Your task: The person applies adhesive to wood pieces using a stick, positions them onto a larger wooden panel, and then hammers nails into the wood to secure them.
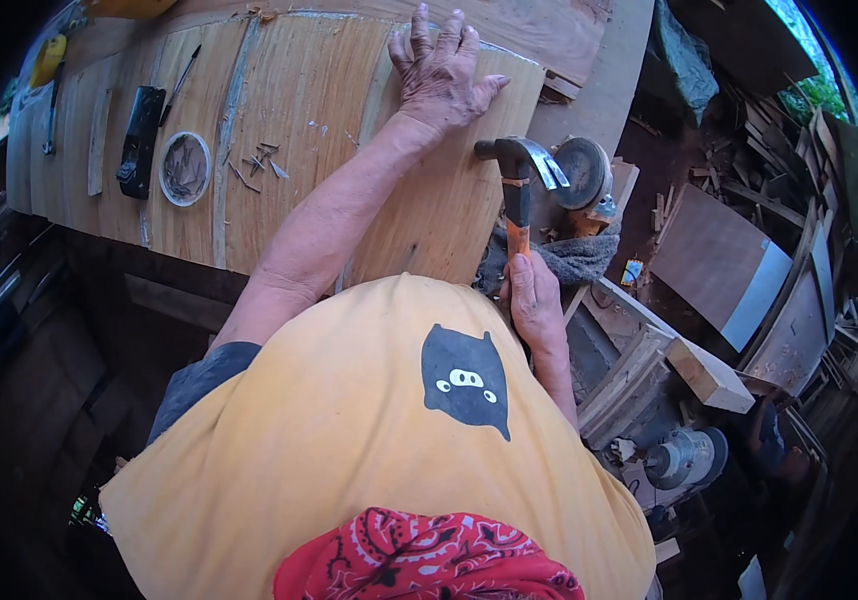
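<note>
Head view, facing down: a jointed wooden panel [299, 80] is touched near its far edge by the left hand [442, 80], fingers spread and gripping nothing. Beside the panel's near right corner, a hammer [517, 190] is gripped by the right hand [534, 300], fingers closed around the handle; its head is seen across the panel's right edge. On the panel's left half are laid loose nail-like pieces [279, 170], 1 round dish [209, 172] and 1 black tool [141, 142].
</note>
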`<state>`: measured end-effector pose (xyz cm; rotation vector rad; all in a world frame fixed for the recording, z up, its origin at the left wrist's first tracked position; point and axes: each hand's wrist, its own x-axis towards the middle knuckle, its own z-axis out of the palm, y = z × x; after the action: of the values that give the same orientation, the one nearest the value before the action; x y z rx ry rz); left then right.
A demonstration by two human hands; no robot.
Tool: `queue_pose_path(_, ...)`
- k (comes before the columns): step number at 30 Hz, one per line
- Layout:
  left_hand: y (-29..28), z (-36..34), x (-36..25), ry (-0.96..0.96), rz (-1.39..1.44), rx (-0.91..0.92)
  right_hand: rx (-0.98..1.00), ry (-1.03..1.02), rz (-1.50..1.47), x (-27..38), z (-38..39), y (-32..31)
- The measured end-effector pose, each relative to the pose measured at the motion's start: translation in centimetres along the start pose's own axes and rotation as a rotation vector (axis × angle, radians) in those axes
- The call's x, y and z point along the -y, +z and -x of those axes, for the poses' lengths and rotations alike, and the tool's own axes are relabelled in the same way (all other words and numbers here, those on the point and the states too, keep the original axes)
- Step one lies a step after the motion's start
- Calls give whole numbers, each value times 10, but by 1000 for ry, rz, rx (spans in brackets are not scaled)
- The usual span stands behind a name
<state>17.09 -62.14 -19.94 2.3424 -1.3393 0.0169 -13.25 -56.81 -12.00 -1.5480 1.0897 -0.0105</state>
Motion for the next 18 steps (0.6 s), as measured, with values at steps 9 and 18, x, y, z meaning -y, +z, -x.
queue_pose_path(9,23,-2,-27,207,166,-92,-14,53,122,1,4,-2)
queue_pose_path(18,27,-8,-43,348,0,-14,-49,14,146,0,9,-1)
